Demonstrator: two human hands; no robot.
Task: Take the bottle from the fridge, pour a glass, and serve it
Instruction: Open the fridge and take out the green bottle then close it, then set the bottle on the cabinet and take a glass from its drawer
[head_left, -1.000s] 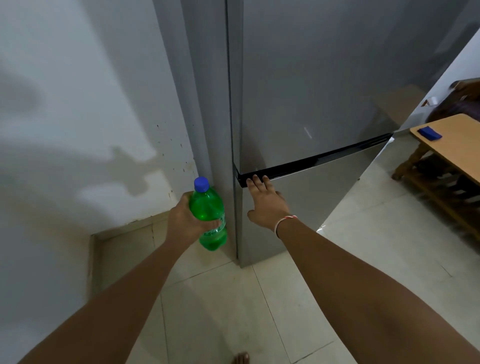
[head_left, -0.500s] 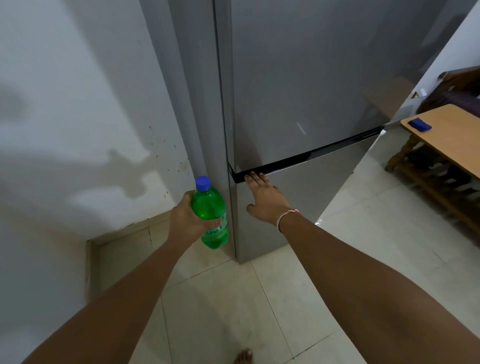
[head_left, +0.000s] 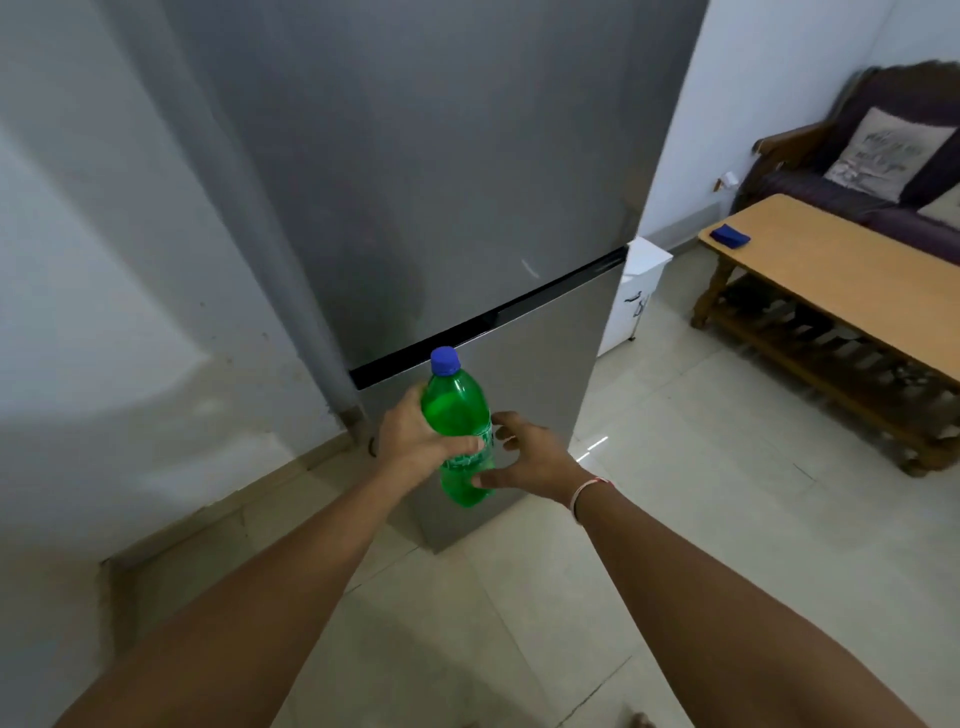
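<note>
Green plastic catches the eye first: the bottle (head_left: 457, 426), capped in blue (head_left: 445, 360), stands upright in mid-air in front of the fridge (head_left: 467, 182), just below the dark seam between its two closed doors. The left hand (head_left: 415, 441) is wrapped around the bottle's middle from the side, thumb lying across the label, fingers closed on it. The right hand (head_left: 530, 457) sits just to the other side of the bottle with its fingers spread and curled; its thumb touches the lower part of the bottle, while the other fingertips appear a little apart from the plastic (whether they touch I cannot tell). A thin band (head_left: 587, 493) circles the right wrist. To the right of the fridge, well apart from it, stands a wooden table (head_left: 831, 280) with a small blue object (head_left: 730, 235) near its far corner. Beyond the table is a dark sofa (head_left: 831, 192) with a pale cushion (head_left: 888, 153). A small white unit (head_left: 636, 291) stands just beside the fridge's right side, on the pale tiled floor (head_left: 701, 441).
</note>
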